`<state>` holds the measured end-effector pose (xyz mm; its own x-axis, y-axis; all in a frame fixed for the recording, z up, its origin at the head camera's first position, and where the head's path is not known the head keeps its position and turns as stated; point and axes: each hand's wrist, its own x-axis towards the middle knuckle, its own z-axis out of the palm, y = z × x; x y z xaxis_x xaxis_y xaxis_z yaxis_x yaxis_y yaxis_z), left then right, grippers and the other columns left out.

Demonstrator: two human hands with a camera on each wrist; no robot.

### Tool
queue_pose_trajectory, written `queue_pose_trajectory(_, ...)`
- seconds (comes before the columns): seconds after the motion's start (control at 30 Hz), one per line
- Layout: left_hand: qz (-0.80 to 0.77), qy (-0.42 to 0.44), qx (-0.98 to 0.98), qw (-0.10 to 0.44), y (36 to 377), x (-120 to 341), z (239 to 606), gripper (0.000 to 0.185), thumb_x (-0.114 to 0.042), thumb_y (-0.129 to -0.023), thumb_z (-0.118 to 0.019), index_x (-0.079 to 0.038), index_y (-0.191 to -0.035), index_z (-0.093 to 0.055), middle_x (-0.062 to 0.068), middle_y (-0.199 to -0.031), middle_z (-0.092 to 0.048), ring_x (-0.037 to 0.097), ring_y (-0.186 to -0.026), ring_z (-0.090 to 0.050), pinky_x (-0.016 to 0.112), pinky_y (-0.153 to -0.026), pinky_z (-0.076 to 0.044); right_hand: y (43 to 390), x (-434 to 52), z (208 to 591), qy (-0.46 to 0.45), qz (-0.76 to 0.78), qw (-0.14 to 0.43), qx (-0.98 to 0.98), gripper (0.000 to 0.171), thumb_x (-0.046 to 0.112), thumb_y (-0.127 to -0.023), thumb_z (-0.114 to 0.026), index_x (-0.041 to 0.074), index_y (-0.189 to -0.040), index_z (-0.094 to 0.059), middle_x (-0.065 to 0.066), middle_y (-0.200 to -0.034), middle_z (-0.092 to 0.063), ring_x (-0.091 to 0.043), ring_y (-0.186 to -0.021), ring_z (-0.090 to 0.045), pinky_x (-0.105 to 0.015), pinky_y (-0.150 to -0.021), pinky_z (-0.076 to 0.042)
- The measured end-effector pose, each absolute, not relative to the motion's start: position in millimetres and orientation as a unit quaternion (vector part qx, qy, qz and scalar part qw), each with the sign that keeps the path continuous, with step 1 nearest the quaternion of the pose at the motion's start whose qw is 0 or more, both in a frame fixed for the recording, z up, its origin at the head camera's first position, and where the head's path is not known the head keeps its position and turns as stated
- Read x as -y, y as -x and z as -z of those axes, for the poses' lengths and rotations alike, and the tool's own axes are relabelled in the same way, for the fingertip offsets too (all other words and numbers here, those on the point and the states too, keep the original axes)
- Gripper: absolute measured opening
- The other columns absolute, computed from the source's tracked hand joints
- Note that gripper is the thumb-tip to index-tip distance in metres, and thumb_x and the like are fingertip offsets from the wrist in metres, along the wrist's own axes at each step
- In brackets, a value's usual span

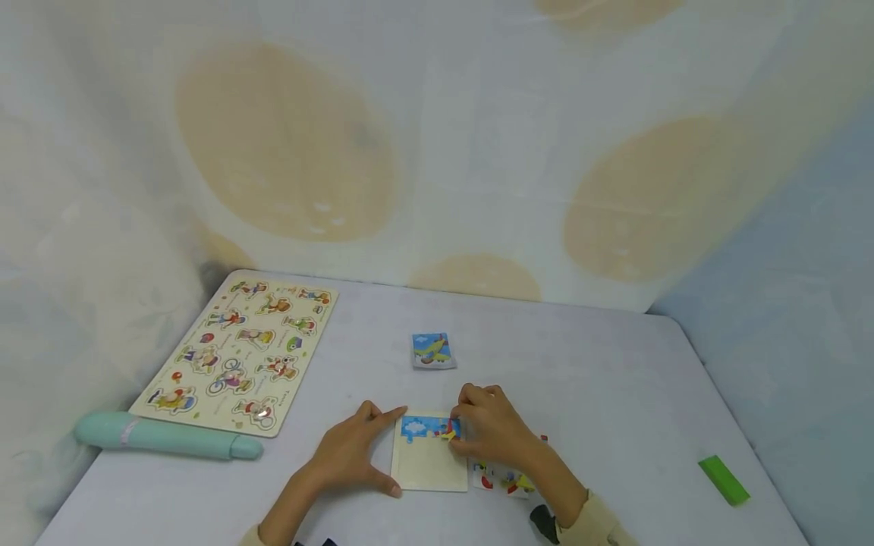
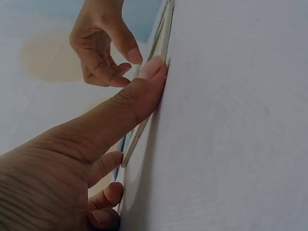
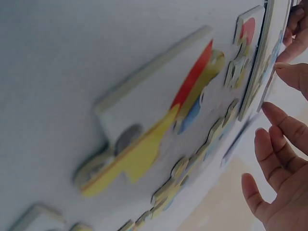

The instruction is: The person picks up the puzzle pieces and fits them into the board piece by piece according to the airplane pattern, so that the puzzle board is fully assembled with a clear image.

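Note:
A small pale puzzle board (image 1: 432, 470) lies in front of me, with blue sky puzzle pieces (image 1: 415, 427) along its top edge. My left hand (image 1: 350, 447) steadies it from the left, index finger at the upper corner and outstretched thumb at the lower one. At the board's upper right, my right hand (image 1: 493, 426) pinches a puzzle piece (image 3: 267, 91) between thumb and index finger, mostly hidden behind the fingers in the head view. Under the right forearm lie several loose puzzle pieces (image 1: 486, 478), white with yellow and red, large in the right wrist view.
Behind the board is a small picture packet (image 1: 432, 350) with a yellow plane. A large wooden picture board (image 1: 239, 349) lies at the back left, a mint-green tube-shaped thing (image 1: 177, 437) along its front. Far right is a green block (image 1: 724, 479). Patterned cloth walls (image 1: 478, 152) enclose the table.

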<state>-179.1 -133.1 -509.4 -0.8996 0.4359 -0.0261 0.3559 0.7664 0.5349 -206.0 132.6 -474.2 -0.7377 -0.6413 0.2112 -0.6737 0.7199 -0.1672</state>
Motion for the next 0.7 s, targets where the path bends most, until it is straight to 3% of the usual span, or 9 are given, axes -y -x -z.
queue_pose_trajectory(0.13, -0.273, -0.213, -0.936, 0.068, 178, 133, 509, 0.112, -0.074, -0.042, -0.072, -0.031, -0.14, -0.039, -0.007, -0.098, -0.038, 0.009, -0.073, -0.04, 0.023, -0.06, -0.035, 206, -129, 476, -0.352, -0.1, 0.064, 0.928, 0.033, 0.038, -0.071, -0.073, 0.013, -0.092, -0.071, 0.008, -0.087, -0.043, -0.007, -0.077, -0.043, -0.04, -0.088, -0.037)
queue_pose_trajectory(0.37, -0.273, -0.215, -0.936, 0.062, 178, 133, 511, 0.112, -0.075, -0.041, -0.072, -0.031, -0.139, -0.04, -0.008, -0.097, -0.037, 0.009, -0.072, -0.04, 0.022, -0.059, -0.035, 195, -135, 475, -0.353, -0.059, 0.087, 0.93, 0.054, 0.05, -0.074, -0.07, 0.015, -0.115, -0.066, 0.004, -0.093, -0.048, -0.008, -0.081, -0.045, -0.04, -0.087, -0.039)
queue_pose_trajectory(0.5, -0.271, -0.218, -0.936, 0.056, 178, 133, 512, 0.112, -0.075, -0.041, -0.071, -0.031, -0.14, -0.039, -0.008, -0.098, -0.038, 0.009, -0.072, -0.04, 0.022, -0.06, -0.035, 181, -139, 474, -0.372, -0.02, 0.113, 0.921, 0.058, 0.055, -0.074, -0.068, 0.017, -0.117, -0.065, 0.003, -0.089, -0.044, -0.01, -0.079, -0.046, -0.042, -0.086, -0.04)
queue_pose_trajectory(0.7, -0.271, -0.215, -0.936, 0.056, 179, 134, 513, 0.113, -0.075, -0.041, -0.071, -0.032, -0.14, -0.039, -0.008, -0.097, -0.038, 0.008, -0.071, -0.04, 0.022, -0.059, -0.035, 167, -138, 481, -0.368, 0.023, 0.103, 0.924, 0.057, 0.063, -0.08, -0.054, 0.021, -0.116, -0.066, -0.002, -0.092, -0.046, -0.016, -0.084, -0.049, -0.045, -0.087, -0.037)
